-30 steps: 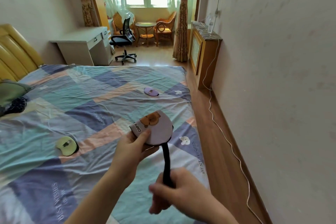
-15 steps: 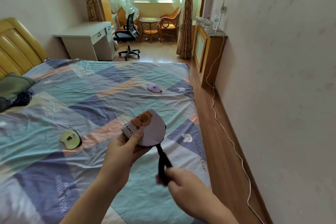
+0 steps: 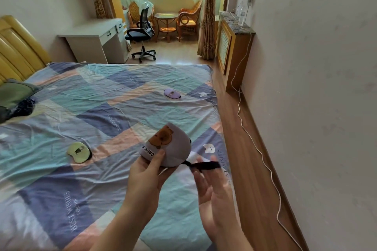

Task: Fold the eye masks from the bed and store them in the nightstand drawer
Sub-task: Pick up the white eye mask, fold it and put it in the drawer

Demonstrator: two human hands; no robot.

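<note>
Strap (image 3: 205, 164) first: a second ago your right hand (image 3: 214, 187) gripped it low down and pulled it taut below the mask; now that hand is spread, palm up and blurred with motion, and the black band runs sideways toward the right of the frame, lying over your fingertips rather than pinched. You hold nothing firmly there. To my eye that means you are swinging the strap around to wrap it about the folded mask, so this mask is not yet ready for the drawer.

Your left hand (image 3: 146, 177) has not let go. It is closed on the grey mask (image 3: 171, 146), thumb pressed on the front, fingers behind, at the lower middle of the frame above the bed (image 3: 114, 108).

That mask is doubled into a rounded half, pale grey-lilac, with a brown cartoon animal and the letters "CAPY" on its face. It looks soft and padded and will likely spring open if your thumb eases off.

Two more masks lie on the bed: a green one (image 3: 79, 152) at the left middle, a purple one (image 3: 172, 93) near the far right edge. No nightstand is in view.
</note>
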